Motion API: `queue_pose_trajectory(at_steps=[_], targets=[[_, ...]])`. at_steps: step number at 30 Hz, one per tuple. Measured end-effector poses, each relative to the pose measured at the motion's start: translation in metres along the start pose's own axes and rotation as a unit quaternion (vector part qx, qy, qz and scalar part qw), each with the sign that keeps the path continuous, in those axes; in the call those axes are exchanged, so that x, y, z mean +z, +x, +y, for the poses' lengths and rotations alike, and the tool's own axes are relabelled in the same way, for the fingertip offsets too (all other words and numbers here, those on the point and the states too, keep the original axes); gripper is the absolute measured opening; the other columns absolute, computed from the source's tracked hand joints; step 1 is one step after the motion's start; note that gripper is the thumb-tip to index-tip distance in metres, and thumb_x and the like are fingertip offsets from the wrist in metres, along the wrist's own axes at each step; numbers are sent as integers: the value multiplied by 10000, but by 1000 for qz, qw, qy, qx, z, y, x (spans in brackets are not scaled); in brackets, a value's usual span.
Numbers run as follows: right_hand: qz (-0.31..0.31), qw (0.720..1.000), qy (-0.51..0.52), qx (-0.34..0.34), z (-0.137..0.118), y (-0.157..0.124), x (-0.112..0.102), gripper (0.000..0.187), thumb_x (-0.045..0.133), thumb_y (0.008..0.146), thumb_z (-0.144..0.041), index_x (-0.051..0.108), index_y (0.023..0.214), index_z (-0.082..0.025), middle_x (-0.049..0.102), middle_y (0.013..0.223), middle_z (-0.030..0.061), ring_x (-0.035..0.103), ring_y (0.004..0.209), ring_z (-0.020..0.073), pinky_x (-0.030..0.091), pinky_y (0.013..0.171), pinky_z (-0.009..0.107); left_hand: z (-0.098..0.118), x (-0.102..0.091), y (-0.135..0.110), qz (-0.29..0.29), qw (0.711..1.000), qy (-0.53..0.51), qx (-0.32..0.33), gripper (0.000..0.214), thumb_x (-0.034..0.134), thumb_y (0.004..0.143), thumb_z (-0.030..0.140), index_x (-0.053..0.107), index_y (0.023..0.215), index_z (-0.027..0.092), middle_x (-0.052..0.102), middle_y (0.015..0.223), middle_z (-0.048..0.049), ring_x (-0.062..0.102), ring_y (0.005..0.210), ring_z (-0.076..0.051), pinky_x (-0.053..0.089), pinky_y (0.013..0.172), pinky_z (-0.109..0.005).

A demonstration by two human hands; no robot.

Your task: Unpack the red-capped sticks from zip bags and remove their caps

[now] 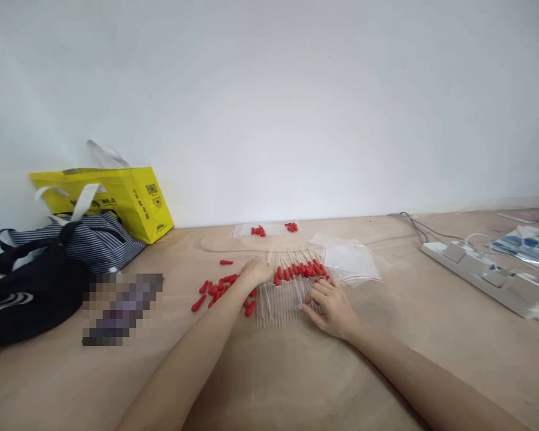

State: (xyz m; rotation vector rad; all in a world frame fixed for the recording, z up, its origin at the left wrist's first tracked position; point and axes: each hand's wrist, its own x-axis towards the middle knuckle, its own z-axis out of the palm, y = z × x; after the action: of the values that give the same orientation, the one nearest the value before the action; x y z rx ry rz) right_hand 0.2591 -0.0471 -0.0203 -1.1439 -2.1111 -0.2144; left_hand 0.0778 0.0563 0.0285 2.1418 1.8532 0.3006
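My left hand [257, 272] is at the left end of a row of thin clear tubes fitted with red rubber bulbs [296, 271]. Its fingertips are blurred, and whether they pinch anything is unclear. My right hand [330, 306] rests at the right edge of a second row, the clear tubes [278, 304] nearest me. Its thumb is apart from the bent fingers, and red bulbs show just beyond the fingertips. Loose red bulbs [215, 290] lie scattered left of the tubes, partly hidden by my left forearm.
Clear zip bags [353, 258] lie behind the right hand. Farther back, another bag [276, 229] has red bulbs on it. A power strip [485, 278] with plugs is at right. A yellow bag [150, 206], a striped bag [103, 239] and a black bag [40, 293] stand at left.
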Motion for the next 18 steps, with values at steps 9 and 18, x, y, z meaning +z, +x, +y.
queue_pose_trajectory(at_steps=[9, 18], targets=[[98, 993, -57, -44, -23, 11, 12, 250, 496, 809, -275, 549, 1049, -223, 603, 999, 49, 496, 938, 181, 237, 841, 360, -42, -2, -81, 153, 959, 73, 228, 224, 308, 870, 259, 513, 863, 167, 594, 878, -66, 547, 831, -200, 407, 741, -325], [68, 988, -87, -111, -40, 14, 35, 193, 466, 802, -136, 576, 936, -220, 598, 684, -20, 506, 754, 128, 178, 884, 392, -56, 25, -101, 262, 889, 72, 368, 235, 333, 875, 238, 557, 891, 171, 593, 829, -63, 536, 814, -178, 417, 747, -315]])
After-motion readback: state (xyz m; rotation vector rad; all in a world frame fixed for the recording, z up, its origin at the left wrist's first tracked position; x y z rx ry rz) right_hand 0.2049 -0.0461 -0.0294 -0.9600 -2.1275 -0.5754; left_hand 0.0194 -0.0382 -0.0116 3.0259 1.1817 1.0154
